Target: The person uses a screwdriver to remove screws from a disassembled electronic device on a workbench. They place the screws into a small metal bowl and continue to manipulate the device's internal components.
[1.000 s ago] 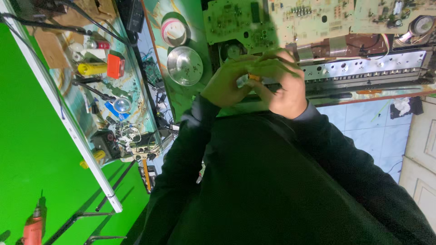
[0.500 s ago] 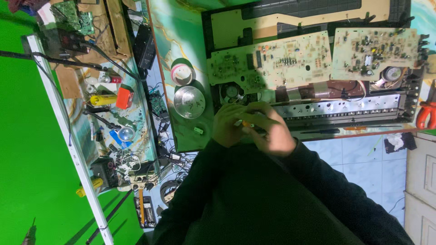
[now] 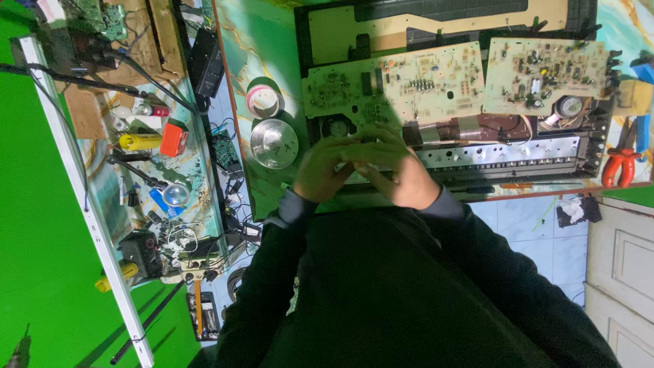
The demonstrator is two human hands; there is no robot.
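Pale small part [image 3: 349,165], blurred, pinched between fingers of left hand [image 3: 321,170] and right hand [image 3: 395,174].

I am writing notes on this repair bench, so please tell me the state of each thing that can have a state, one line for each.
Keyboard casing: opened, insides exposed.
Circuit boards: uncovered, lying in the casing.
Metal bowl: upright, small parts inside.
Tape roll: lying flat.
Red pliers: lying on the table, unused.
Left hand: fingers curled, touching the right; contents hidden.
Right hand: fingers curled; contents hidden.
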